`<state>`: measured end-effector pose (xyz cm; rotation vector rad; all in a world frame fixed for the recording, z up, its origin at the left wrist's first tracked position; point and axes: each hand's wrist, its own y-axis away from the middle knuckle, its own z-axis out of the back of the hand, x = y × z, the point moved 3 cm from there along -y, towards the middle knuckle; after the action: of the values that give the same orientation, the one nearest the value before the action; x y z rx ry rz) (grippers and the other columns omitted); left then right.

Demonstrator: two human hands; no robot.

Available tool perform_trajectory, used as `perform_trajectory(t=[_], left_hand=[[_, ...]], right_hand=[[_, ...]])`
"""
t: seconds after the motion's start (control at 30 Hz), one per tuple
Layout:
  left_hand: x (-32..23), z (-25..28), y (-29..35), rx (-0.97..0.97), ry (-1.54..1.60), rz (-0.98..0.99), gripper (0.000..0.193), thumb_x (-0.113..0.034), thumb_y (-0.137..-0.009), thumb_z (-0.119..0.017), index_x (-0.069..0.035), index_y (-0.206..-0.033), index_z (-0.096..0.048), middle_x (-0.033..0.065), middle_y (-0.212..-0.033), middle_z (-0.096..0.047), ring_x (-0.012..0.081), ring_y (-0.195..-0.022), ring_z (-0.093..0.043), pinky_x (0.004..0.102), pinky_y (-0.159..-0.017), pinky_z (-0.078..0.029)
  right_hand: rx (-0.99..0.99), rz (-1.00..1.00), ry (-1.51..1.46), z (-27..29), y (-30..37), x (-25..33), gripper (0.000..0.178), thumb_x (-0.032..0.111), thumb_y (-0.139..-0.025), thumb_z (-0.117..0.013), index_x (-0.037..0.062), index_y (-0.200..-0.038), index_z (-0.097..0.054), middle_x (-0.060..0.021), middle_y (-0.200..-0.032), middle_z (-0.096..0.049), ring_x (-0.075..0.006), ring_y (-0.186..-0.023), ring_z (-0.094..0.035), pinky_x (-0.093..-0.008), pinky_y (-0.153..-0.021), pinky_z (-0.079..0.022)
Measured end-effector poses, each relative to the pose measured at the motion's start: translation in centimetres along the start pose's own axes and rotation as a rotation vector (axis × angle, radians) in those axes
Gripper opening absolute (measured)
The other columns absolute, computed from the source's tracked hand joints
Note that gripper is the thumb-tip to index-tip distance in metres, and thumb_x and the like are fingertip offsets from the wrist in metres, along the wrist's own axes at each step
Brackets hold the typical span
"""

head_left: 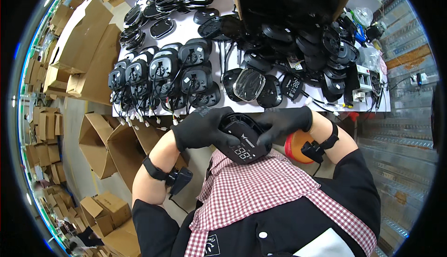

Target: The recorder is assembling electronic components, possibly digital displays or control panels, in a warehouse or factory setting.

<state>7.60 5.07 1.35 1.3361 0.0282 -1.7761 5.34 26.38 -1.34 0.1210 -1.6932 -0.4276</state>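
Both my hands wear black gloves and hold one black plastic device housing (pixel 243 140) with a small digit display on its face, close to my chest. My left hand (pixel 201 127) grips its left side. On the housing's right edge, the fingers of my right hand (pixel 281 122) are curled around it. Each wrist carries a black strap with a small black unit. Just beyond my hands lies the white table (pixel 219 59), covered with more black housings.
Rows of black housings with white-plug wires (pixel 160 78) fill the table's left half. A housing with a clear film cover (pixel 249 85) lies centre. Piled black parts (pixel 316 47) fill the right. Open cardboard boxes (pixel 100 140) stand on the floor at left. An orange tape roll (pixel 295 145) sits by my right wrist.
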Motion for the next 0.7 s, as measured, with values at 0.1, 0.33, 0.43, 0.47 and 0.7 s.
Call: perform_trajectory(t=[0.1,0.33,0.43,0.47,0.7], left_hand=[[0.4,-0.5,-1.6,0.026,-0.257,0.020,0.074,-0.055,-0.075,-0.074,-0.006,-0.126,-0.053,0.0173,-0.104,-0.067,0.0320,-0.093,-0.067,0.0379,-0.081,-0.052],[-0.8,-1.1,-5.5,0.220,-0.327,-0.021,0.076,-0.056,-0.073,-0.074,-0.005,-0.126,-0.053,0.0188,-0.104,-0.067,0.0354,-0.095,-0.066,0.0396,-0.082,-0.052],[-2.1,-1.6,-6.8,0.248,-0.398,-0.034,0.075,-0.054,-0.071,-0.075,-0.004,-0.123,-0.055,0.0190,-0.105,-0.067,0.0353,-0.096,-0.066,0.0391,-0.083,-0.052],[-2.4,-1.8,-7.2,0.256,-0.404,-0.039,0.075,-0.054,-0.071,-0.075,-0.004,-0.123,-0.055,0.0190,-0.105,-0.067,0.0353,-0.096,-0.066,0.0391,-0.083,-0.052],[0.7,-4.0,-10.5,0.014,0.141,-0.255,0.054,-0.037,-0.083,-0.074,0.001,-0.119,-0.057,0.0157,-0.107,-0.067,0.0242,-0.099,-0.065,0.0352,-0.086,-0.051]], right_hand=[[-0.018,-0.104,0.084,-0.6,-0.3,-1.4,0.088,0.041,-0.079,-0.076,0.0027,-0.144,-0.032,-0.0211,-0.136,-0.050,-0.0283,-0.125,-0.051,-0.0377,-0.106,-0.042],[-0.062,-0.054,-0.076,-0.6,1.7,-2.0,0.095,0.038,-0.074,-0.081,0.0017,-0.145,-0.030,-0.0197,-0.136,-0.049,-0.0274,-0.122,-0.053,-0.0375,-0.105,-0.043],[-0.084,-0.039,-0.066,-0.4,2.7,-2.4,0.089,0.037,-0.073,-0.081,0.0003,-0.141,-0.037,-0.0185,-0.130,-0.055,-0.0255,-0.116,-0.057,-0.0348,-0.100,-0.046],[-0.086,-0.118,-0.067,-0.3,2.9,-2.9,0.084,0.035,-0.073,-0.081,-0.0001,-0.138,-0.041,-0.0173,-0.126,-0.058,-0.0245,-0.113,-0.060,-0.0338,-0.098,-0.048],[-0.534,0.014,-0.226,-0.9,6.2,-9.3,0.066,0.033,-0.077,-0.077,-0.0003,-0.129,-0.053,-0.0144,-0.119,-0.064,-0.0199,-0.106,-0.062,-0.0327,-0.093,-0.050]])
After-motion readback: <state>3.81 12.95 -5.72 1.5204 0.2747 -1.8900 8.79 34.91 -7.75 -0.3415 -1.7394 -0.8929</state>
